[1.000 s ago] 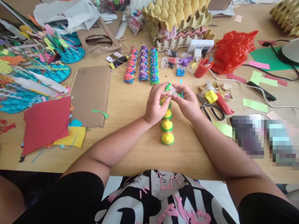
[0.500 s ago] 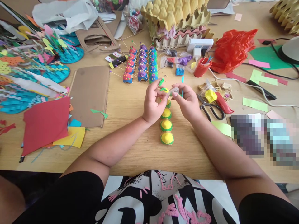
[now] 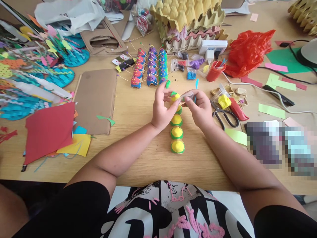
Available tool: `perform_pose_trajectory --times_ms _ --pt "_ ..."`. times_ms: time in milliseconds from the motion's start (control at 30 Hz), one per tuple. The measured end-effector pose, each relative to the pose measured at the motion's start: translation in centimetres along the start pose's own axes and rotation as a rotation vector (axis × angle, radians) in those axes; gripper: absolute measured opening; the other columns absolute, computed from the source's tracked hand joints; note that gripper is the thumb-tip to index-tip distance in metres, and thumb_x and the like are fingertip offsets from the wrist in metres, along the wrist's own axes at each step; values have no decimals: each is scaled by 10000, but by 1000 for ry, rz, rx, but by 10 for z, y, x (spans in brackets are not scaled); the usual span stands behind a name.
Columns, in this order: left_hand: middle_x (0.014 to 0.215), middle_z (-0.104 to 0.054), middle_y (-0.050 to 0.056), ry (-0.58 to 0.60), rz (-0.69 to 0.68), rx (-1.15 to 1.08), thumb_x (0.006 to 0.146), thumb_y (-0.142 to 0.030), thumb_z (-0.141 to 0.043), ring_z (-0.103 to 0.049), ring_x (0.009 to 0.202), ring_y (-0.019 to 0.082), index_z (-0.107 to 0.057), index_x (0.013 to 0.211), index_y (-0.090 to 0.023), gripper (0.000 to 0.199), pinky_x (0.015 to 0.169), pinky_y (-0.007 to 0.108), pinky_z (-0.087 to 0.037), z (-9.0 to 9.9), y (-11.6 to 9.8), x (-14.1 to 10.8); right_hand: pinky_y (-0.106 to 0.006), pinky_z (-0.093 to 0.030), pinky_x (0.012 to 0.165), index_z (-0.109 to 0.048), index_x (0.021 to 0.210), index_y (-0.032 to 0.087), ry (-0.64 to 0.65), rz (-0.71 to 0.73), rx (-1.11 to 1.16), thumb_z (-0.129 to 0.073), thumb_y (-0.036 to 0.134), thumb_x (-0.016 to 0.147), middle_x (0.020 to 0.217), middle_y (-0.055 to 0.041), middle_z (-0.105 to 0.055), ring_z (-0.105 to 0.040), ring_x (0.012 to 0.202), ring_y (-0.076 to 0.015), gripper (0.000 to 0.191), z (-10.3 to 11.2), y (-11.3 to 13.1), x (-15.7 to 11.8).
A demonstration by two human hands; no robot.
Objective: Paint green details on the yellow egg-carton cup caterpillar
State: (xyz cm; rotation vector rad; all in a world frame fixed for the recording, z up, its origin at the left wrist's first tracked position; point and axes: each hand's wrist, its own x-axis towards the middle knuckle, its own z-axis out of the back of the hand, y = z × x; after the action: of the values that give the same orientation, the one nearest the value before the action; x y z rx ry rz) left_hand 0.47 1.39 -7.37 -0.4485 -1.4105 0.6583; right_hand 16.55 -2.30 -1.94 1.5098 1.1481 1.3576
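Observation:
Both hands meet over a strip of egg-carton cups point(image 3: 177, 133), yellow on top with green around the bases. A small clear plastic bag point(image 3: 187, 95) is pinched between them. My right hand point(image 3: 201, 109) grips its right side with thumb and fingers. My left hand point(image 3: 162, 110) is closed at the bag's left edge, thumb against it. A lump of green clay point(image 3: 167, 83) sticks at the raised left index fingertip, and another green bit point(image 3: 173, 94) shows by the other fingers. The strip's far end is partly hidden. A blue plastic tool point(image 3: 197, 83) lies behind my right hand.
Decorated red point(image 3: 138, 68), purple point(image 3: 152, 66) and blue-green point(image 3: 162, 66) egg-carton strips with sticks stand beyond my hands. Scissors point(image 3: 226, 115), yellow clay point(image 3: 224, 101) and a red cup point(image 3: 215, 71) lie right. Cardboard point(image 3: 95, 102) and red paper point(image 3: 49, 132) lie left.
My left index finger, with green clay on it, has shifted slightly left and up. The plastic bag remains between my hands, turned a little. The view has shifted slightly.

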Motion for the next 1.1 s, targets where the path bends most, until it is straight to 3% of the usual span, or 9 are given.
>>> perform_pose_trajectory --times_ms 167,367,567,733,933,1100 --pt "1515 -489 85 33 -13 -100 1064 -418 -646 -709 1061 128 -130 1679 -468 804 882 277 -611 -4 7 -3 -294 -620 789 -688 950 250 17 10 -68 -838 640 836 911 10 -699 -641 825 -133 433 2 -4 0" --pt "1472 -522 78 28 -6 -104 1060 -372 -660 -717 1027 117 -190 1675 -465 780 813 231 -612 -5 4 -4 -289 -566 805 -685 917 241 6 25 -139 -824 679 826 906 3 -696 -619 835 -132 468 4 -2 0" --pt "1520 -498 81 54 -14 -76 1076 -351 -629 -710 1086 127 -163 1683 -473 775 848 238 -613 -5 6 -4 -249 -503 647 -678 906 242 -44 75 -88 -826 668 831 876 13 -701 -579 720 -101 457 2 0 0" --pt "1503 -474 67 26 -4 -121 1074 -364 -630 -707 977 90 -201 1663 -487 739 839 238 -603 -5 9 -4 -256 -534 689 -688 875 240 -48 85 -87 -838 652 826 889 -2 -740 -644 799 -121 441 2 -2 1" --pt "1515 -468 70 17 -15 -118 1082 -396 -618 -701 1008 99 -194 1666 -490 728 850 237 -591 -5 9 -4 -244 -489 588 -699 895 245 -110 99 -134 -799 713 826 804 27 -686 -562 660 -96 483 3 -2 2" --pt "1538 -459 85 26 -54 -117 1082 -415 -617 -696 959 76 -168 1686 -462 754 830 222 -589 -6 9 -3 -242 -474 598 -714 859 241 -168 129 -144 -815 699 817 761 31 -674 -555 650 -91 471 3 -1 2"
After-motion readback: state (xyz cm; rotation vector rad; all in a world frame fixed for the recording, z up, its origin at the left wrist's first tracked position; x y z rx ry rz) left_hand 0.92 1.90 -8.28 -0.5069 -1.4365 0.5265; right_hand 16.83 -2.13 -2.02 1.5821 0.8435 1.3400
